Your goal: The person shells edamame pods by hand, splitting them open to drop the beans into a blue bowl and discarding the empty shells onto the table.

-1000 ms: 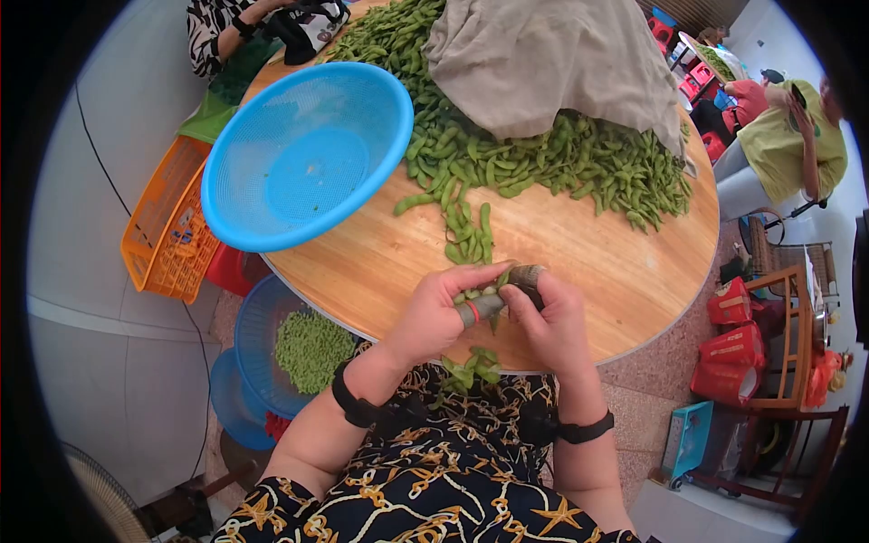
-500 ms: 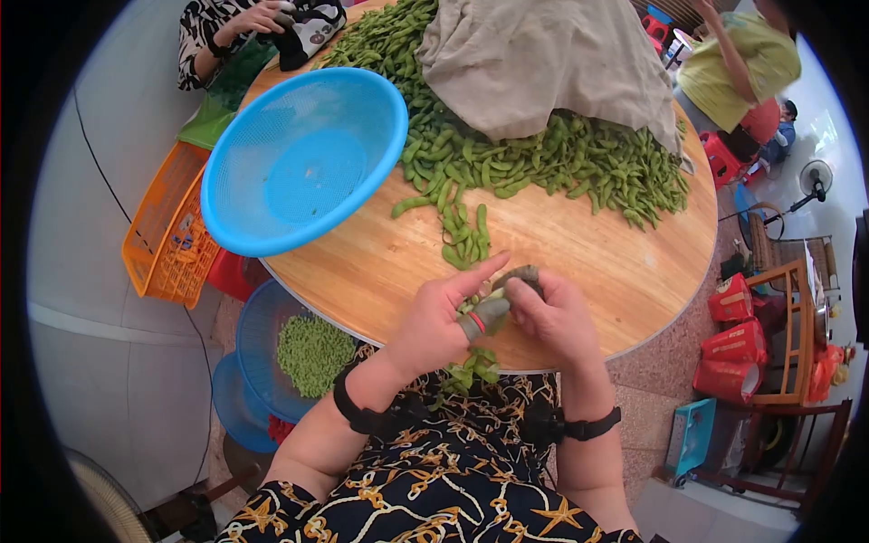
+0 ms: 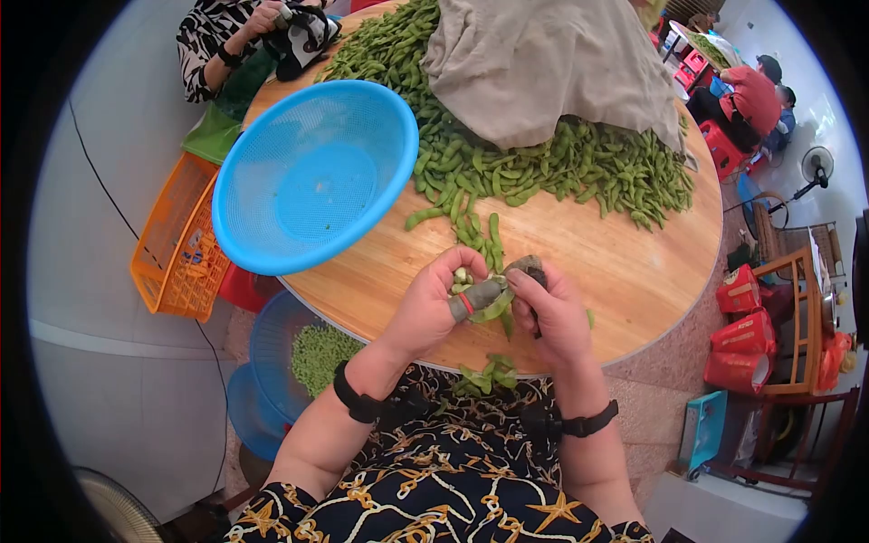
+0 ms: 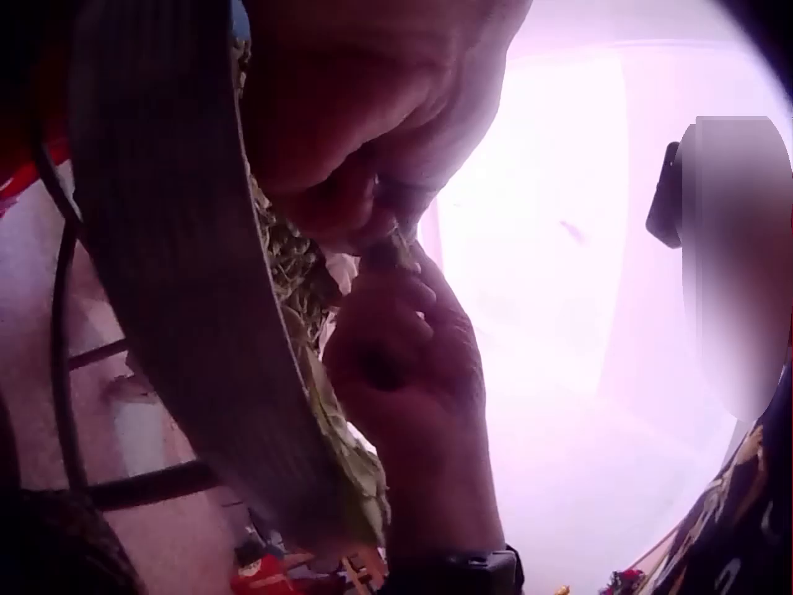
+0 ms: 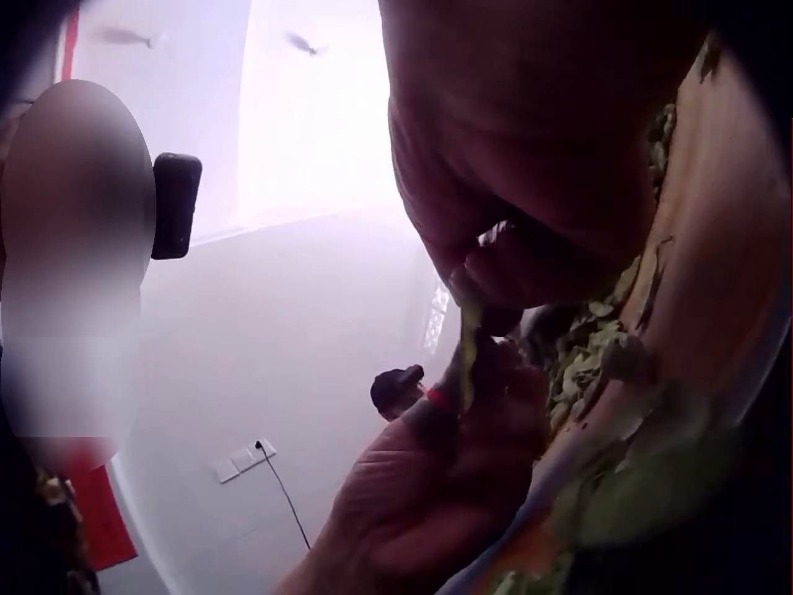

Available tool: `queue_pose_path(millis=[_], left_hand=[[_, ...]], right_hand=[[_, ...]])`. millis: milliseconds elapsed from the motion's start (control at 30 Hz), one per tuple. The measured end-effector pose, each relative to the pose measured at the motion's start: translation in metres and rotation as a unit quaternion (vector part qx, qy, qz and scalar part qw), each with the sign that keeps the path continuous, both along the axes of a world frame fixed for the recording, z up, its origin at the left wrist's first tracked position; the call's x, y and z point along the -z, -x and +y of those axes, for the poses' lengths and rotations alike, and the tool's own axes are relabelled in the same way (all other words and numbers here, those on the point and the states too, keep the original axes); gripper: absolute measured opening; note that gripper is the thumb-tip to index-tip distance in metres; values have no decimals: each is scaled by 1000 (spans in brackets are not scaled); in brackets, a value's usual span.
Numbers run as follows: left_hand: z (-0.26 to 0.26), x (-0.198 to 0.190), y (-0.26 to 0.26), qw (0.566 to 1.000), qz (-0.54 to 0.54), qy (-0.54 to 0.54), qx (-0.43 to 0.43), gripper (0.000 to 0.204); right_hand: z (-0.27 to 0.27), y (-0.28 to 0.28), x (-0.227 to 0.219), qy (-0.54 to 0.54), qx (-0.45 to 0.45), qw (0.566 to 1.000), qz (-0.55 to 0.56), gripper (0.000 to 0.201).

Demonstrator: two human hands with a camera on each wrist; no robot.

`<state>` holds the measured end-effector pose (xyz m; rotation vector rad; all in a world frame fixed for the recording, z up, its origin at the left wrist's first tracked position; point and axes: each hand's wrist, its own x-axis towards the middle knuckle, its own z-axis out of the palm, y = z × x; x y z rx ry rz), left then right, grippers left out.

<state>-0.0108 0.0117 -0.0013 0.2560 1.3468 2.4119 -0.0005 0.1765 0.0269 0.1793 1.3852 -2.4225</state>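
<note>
In the head view, both hands meet over the table's [image 3: 634, 290] near edge around a green edamame pod [image 3: 496, 310]. My left hand [image 3: 430, 303] pinches it; a grey cover with a red band wraps one digit, and pale shelled beans [image 3: 461, 279] lie inside the curled fingers. My right hand [image 3: 557, 312], with a dark cover on a finger, pinches the pod's other side. A few whole pods lie just beyond the hands, below the big pod pile [image 3: 579, 167]. Opened pods [image 3: 489, 375] lie at the table edge. Both wrist views show the hands dark and fingertip to fingertip.
A blue colander [image 3: 272, 264] stands left on the table. Grey cloth [image 3: 552, 72] covers part of the pile. Below left, a blue basin [image 3: 270, 348] holds shelled beans [image 3: 321, 359] near an orange crate [image 3: 181, 253]. Another person's hand [image 3: 264, 18] shows at top left.
My left index finger, straight half a second ago, is now curled, with shelled beans showing beside it. The person in yellow at right has mostly left the view.
</note>
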Motion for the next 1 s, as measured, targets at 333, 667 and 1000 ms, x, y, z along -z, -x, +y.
queue_pose_path(millis=[333,667,1000], left_hand=[[-15,-3,-11,994,-33,93,44,17],[-44,-27,-32,969,12,226,-98,15],[-196,45,-98,808,4,584,-78,25]], right_hand=[[-12,-11,-6,-293,-15,936,196,13],[21,-17,-17,-166,-366,890,217,17],[-38,112,-24,-624,-150,600,478,24]])
